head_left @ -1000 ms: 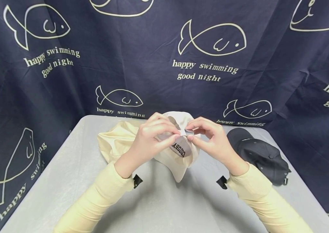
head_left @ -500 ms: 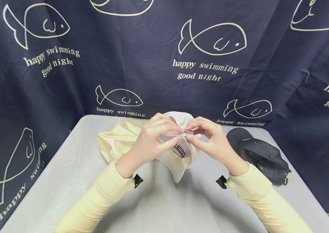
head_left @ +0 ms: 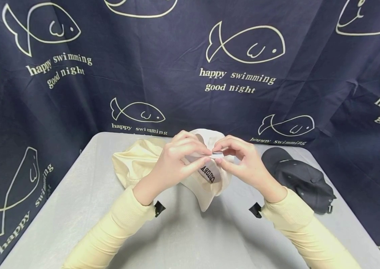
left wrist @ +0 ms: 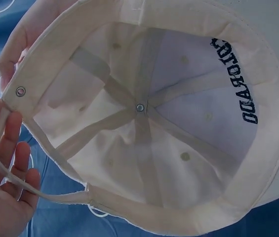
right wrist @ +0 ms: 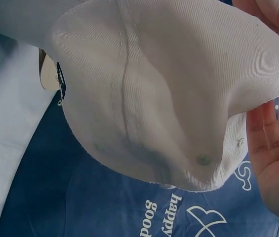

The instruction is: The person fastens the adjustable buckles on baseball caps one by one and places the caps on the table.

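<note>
A cream baseball cap (head_left: 199,196) is held up over the table, its opening toward me and its brim pointing down. Dark letters show inside it in the left wrist view, along with the sweatband (left wrist: 265,163). My left hand (head_left: 178,158) pinches the cap's back strap (left wrist: 60,198), which bows out in a slack loop. Close beside it, my right hand (head_left: 243,158) pinches a small silver buckle (head_left: 217,154) between thumb and fingers. From the right wrist, the cap's ribbed outer crown (right wrist: 179,74) fills the view and hides part of both hands.
On the grey table (head_left: 183,243), a shiny pale yellow cap (head_left: 134,160) lies at the left, partly behind my left arm. A black baseball cap (head_left: 302,179) lies at the right. A dark blue fish-print curtain (head_left: 183,67) hangs around the back and sides.
My left hand has shifted slightly right, its fingertips now closer to the buckle. The cap's brim has swung a little to the left. My right hand has stayed almost still.
</note>
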Demonstrator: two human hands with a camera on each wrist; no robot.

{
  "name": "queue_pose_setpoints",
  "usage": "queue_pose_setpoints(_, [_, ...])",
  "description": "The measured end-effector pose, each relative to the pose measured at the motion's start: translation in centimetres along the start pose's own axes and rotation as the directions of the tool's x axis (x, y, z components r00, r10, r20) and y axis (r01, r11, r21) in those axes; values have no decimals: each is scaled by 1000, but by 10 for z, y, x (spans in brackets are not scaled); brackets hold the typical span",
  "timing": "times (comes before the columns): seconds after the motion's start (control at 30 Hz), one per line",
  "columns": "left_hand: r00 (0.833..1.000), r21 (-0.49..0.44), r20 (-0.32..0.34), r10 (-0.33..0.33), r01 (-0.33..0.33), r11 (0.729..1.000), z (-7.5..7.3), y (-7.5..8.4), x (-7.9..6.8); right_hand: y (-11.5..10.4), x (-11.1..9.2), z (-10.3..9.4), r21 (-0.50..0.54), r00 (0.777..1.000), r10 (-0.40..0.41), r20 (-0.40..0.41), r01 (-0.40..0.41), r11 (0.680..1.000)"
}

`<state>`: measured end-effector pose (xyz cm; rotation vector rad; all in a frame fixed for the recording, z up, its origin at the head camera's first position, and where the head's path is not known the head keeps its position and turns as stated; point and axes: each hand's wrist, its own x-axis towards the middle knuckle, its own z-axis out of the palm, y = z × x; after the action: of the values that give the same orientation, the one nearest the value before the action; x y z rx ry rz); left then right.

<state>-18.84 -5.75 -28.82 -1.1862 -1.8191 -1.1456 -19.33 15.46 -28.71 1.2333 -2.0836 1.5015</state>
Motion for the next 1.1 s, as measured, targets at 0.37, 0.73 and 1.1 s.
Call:
queue_pose_setpoints(0.37, [1000, -4, -5, 10, -10, 1000, -2, 2, 2, -1, -1, 0, -4, 1000, 16, -6, -16, 1000])
queue_pose_setpoints(0.73, [1000, 9, 18, 15, -15, 1000, 0, 0, 2, -1, 0, 0, -18, 1000, 10, 15, -9, 1000])
queue_pose_setpoints(1.1, [999, 23, -34, -9, 10, 1000, 0, 2, 1, -8, -4, -5, 86, 977, 211, -34, -207, 975])
